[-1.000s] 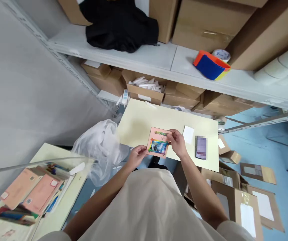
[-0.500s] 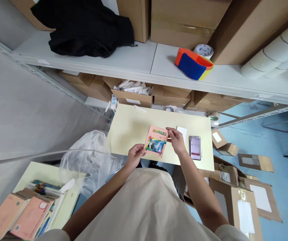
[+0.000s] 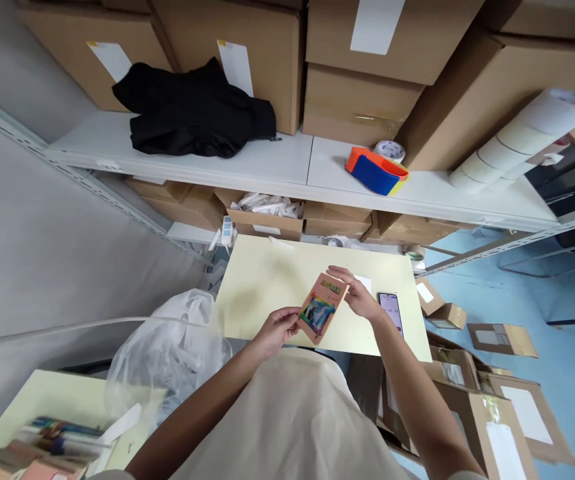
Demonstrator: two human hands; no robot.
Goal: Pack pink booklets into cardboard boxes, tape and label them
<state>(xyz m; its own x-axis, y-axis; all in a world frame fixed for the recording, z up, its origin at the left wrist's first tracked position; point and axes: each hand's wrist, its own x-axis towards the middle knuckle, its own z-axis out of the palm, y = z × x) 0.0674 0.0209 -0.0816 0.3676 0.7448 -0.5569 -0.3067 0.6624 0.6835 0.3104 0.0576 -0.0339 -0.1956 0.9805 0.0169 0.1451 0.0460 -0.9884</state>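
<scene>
A thin pink booklet [image 3: 321, 308] with a colourful picture and green lettering on its cover is held tilted above the cream table. My left hand [image 3: 280, 330] pinches its lower left edge between thumb and fingers. At the upper right corner is my right hand [image 3: 355, 293], its fingers stretched out past the booklet's top edge; part of it is hidden behind the cover. Right of that hand lies a phone [image 3: 391, 312] with a lit screen. A white paper [image 3: 364, 282] shows partly behind my right hand.
The cream table [image 3: 252, 280] stands before a shelf [image 3: 287, 167] bearing cardboard boxes, a black garment [image 3: 197, 113] and tape rolls. A clear plastic bag [image 3: 172, 347] hangs at left, near a side table with pink books [image 3: 42, 467]. Boxes [image 3: 472, 413] crowd the floor at right.
The booklet has turned clockwise in my left hand. My right hand has loosened from its right edge, fingers now extended. The view has tilted up, showing more of the shelf.
</scene>
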